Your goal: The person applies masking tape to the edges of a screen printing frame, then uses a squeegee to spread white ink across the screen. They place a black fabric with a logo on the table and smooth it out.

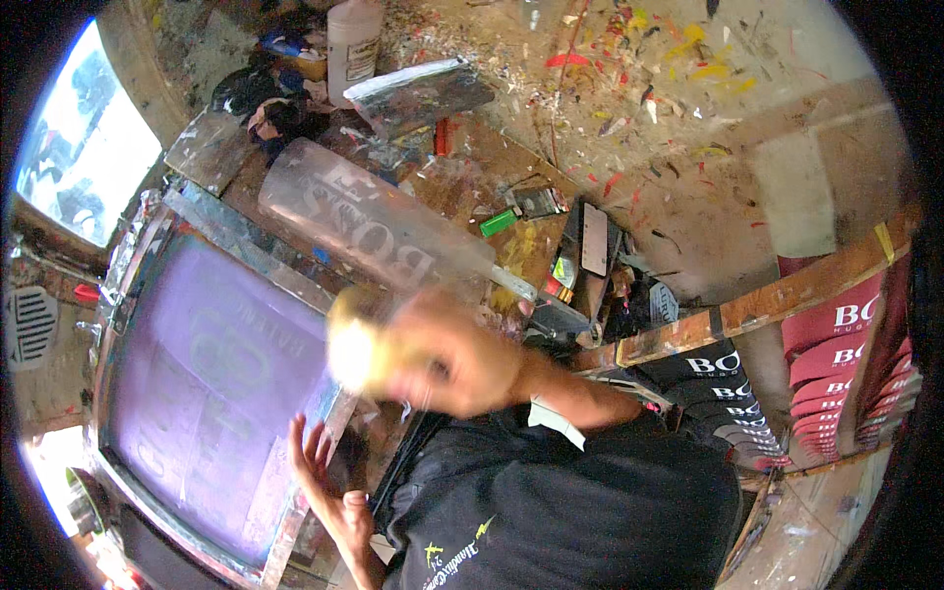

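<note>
My right hand (457,364) is smeared by motion, its fingers curled round a small pale yellow thing (356,339) with a bright glare on it. I cannot make out its kind. It is held above the near edge of a screen-printing frame (182,211), which has purple mesh (211,393) with faint lettering. My left hand (334,492) is open beside the same frame, fingers spread and nothing in it. Whether its fingertips touch the frame is unclear. Next to the frame lies a translucent sheet (354,211) with large pale letters, partly hidden behind my right hand.
A white bottle (352,49) and a paint-smeared block (423,93) stand at the back. Beyond the sheet are a green item (499,222) and a phone-like slab (594,239). Stacks of black (708,379) and dark red printed fabric (836,344) fill shelving at the right.
</note>
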Demonstrator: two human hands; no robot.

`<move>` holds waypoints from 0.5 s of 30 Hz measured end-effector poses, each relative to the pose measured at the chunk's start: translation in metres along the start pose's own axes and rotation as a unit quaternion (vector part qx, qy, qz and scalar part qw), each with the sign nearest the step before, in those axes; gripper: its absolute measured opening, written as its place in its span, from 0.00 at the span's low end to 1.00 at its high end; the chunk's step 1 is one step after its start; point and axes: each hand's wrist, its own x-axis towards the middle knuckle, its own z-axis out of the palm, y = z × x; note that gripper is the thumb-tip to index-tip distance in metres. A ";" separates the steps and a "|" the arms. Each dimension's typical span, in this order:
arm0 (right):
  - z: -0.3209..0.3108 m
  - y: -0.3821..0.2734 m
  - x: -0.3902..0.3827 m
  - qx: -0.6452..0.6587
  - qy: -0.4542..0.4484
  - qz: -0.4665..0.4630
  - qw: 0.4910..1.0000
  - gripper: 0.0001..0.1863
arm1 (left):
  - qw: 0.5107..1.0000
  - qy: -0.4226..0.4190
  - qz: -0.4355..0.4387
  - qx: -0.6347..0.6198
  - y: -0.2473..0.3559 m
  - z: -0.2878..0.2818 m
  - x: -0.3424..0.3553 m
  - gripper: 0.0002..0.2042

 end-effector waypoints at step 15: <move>-0.066 0.188 -0.210 -0.507 0.291 0.422 0.693 0.32 | 0.963 0.026 -0.056 -0.263 -0.057 -0.081 0.013 0.43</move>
